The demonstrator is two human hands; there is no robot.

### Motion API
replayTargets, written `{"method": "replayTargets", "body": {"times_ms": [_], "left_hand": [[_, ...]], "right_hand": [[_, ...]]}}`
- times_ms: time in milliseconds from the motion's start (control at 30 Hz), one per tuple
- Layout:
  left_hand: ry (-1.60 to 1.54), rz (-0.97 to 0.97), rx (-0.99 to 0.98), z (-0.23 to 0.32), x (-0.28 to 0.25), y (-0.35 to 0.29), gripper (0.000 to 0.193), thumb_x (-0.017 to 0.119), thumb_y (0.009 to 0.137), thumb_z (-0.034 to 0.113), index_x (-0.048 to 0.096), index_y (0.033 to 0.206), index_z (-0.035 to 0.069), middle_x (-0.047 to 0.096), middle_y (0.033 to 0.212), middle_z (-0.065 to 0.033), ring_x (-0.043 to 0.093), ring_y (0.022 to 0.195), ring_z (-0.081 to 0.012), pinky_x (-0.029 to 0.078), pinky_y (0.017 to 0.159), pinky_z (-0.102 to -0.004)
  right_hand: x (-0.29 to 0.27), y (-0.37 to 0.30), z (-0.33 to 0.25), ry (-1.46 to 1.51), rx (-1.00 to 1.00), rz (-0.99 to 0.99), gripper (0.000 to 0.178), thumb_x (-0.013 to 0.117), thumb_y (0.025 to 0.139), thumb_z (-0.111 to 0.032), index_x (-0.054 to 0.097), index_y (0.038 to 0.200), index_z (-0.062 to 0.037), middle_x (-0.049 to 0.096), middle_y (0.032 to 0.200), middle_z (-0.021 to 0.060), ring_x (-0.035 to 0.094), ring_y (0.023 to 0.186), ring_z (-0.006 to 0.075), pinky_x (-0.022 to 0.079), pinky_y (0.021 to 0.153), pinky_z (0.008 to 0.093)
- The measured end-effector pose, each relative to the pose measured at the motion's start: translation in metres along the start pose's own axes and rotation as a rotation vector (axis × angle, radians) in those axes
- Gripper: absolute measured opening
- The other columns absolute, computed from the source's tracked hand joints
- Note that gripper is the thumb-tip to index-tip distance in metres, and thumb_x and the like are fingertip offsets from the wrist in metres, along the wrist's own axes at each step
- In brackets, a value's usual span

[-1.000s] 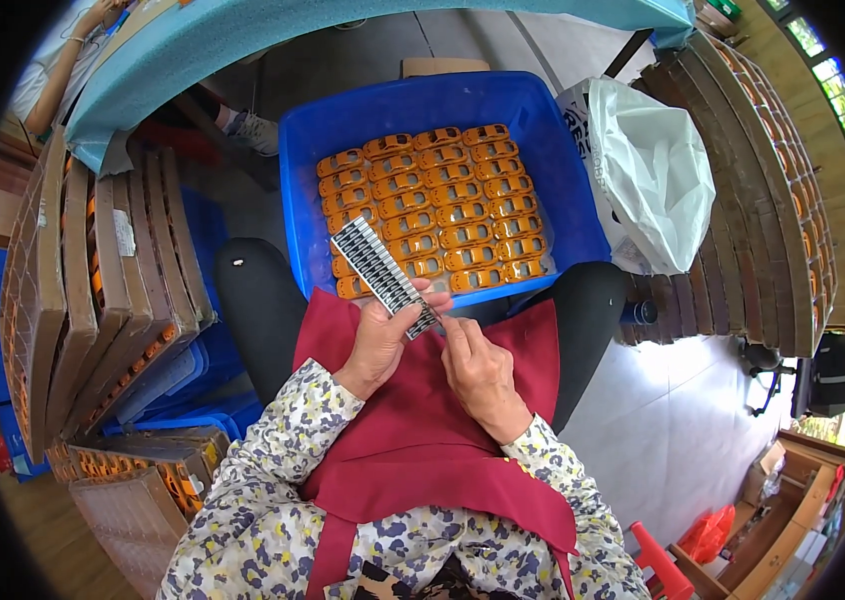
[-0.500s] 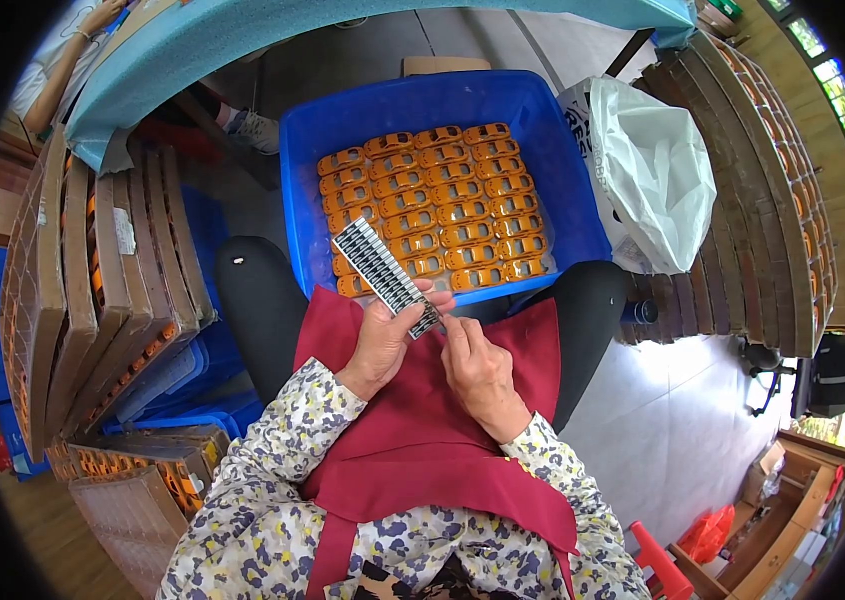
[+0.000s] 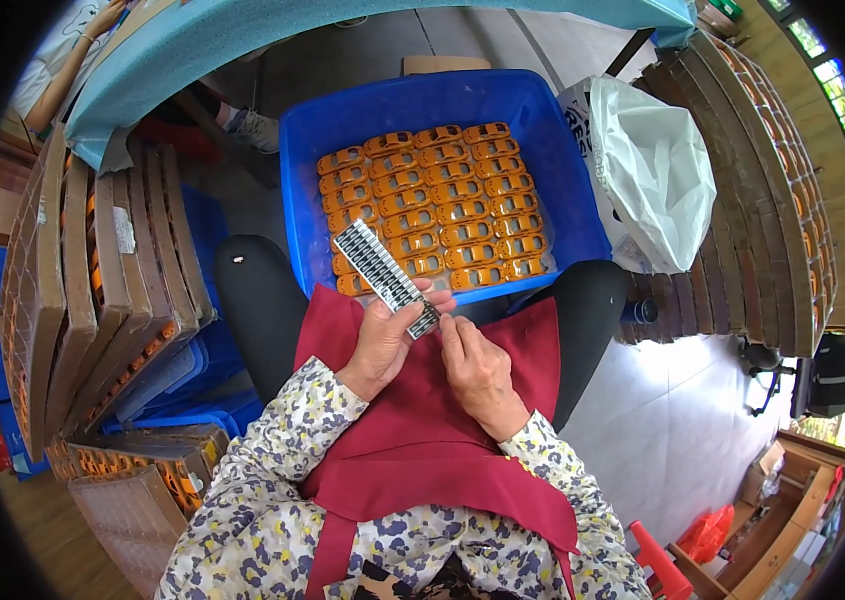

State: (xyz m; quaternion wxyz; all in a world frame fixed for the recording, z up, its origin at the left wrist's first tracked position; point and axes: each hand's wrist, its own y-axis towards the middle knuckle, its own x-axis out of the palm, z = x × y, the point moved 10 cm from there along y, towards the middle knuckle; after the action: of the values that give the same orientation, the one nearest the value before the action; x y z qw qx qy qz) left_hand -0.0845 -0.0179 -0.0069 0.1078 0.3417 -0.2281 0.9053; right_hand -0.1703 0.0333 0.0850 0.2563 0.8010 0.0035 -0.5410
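My left hand (image 3: pixel 380 342) grips a narrow sheet of small black-and-silver stickers (image 3: pixel 383 268) near its lower end, with the thumb on top and the fingers beneath. The sheet slants up and to the left over the near edge of a blue plastic bin (image 3: pixel 571 225). Just right of its lower end is my right hand (image 3: pixel 481 372), thumb and forefinger pinched together. Whatever lies between those fingertips is too small to make out. Rows of orange toy car bodies (image 3: pixel 440 212) fill the bin in front of me. A dark red apron (image 3: pixel 413 425) covers my lap.
On the left stand stacked cardboard trays (image 3: pixel 93 300) of orange car parts, with more trays (image 3: pixel 743 200) on the right. A white plastic bag (image 3: pixel 653 170) sits against the bin's right side. Beyond the bin is a blue-covered table (image 3: pixel 273 40), with another person's arm (image 3: pixel 61 80) at far left.
My right fingertips have shifted very slightly at the sheet's lower end. The left hand and the sheet stay almost still.
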Motion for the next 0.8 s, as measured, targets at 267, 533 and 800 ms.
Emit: {"method": "replayTargets", "body": {"times_ms": [267, 533, 800], "left_hand": [[-0.014, 0.019, -0.013, 0.000, -0.002, 0.000, 0.032, 0.053, 0.094, 0.005, 0.048, 0.124, -0.003, 0.064, 0.115, -0.0192, 0.063, 0.109, -0.0295, 0.050, 0.098, -0.0391], [-0.008, 0.010, 0.006, -0.001, -0.001, 0.002, 0.030, 0.048, 0.095, 0.002, 0.047, 0.124, -0.004, 0.062, 0.117, -0.0211, 0.061, 0.111, -0.0317, 0.050, 0.098, -0.0408], [0.009, -0.014, 0.055, 0.001, 0.001, 0.001, 0.027, 0.048, 0.095, 0.001, 0.050, 0.122, -0.004, 0.062, 0.117, -0.0199, 0.061, 0.112, -0.0310, 0.048, 0.101, -0.0424]], "right_hand": [[-0.002, 0.001, -0.002, -0.010, -0.026, -0.022, 0.038, 0.063, 0.078, -0.001, 0.057, 0.114, 0.0047, 0.061, 0.100, 0.0150, 0.065, 0.076, 0.0234, 0.054, 0.060, 0.0301], [-0.005, 0.000, 0.003, 0.068, 0.023, 0.028, 0.038, 0.063, 0.077, 0.000, 0.057, 0.114, 0.0037, 0.061, 0.099, 0.0141, 0.065, 0.073, 0.0247, 0.054, 0.059, 0.0313], [-0.007, 0.001, 0.010, 0.120, 0.088, 0.030, 0.037, 0.065, 0.076, 0.001, 0.058, 0.112, 0.0031, 0.062, 0.098, 0.0141, 0.066, 0.072, 0.0266, 0.055, 0.059, 0.0323]]}}
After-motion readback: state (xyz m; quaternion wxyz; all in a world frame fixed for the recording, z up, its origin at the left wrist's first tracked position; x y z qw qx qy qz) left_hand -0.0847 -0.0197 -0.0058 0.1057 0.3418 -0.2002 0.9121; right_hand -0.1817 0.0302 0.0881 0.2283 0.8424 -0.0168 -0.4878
